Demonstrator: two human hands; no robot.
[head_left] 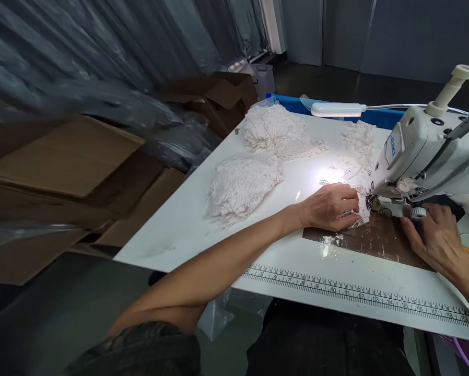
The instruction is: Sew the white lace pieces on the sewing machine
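Note:
My left hand (332, 206) is closed with bent fingers on a piece of white lace fabric (363, 209), right beside the needle and presser foot (371, 201) of a white sewing machine (418, 141). That lace runs back from the needle area across the lit table. My right hand (440, 237) rests on the machine bed under the arm, thumb apart from the fingers. Nothing shows in it, though some fingertips are hidden near a small white knob (418, 212). A brown plate (379, 240) lies between the two hands.
Two heaps of lace pieces, a near pile (244, 185) and a far pile (276, 128), lie left of the machine. A lamp (338, 109) stands behind. Along the front edge runs a printed ruler (360, 295). Cardboard boxes (62, 156) and plastic sheeting are at the left.

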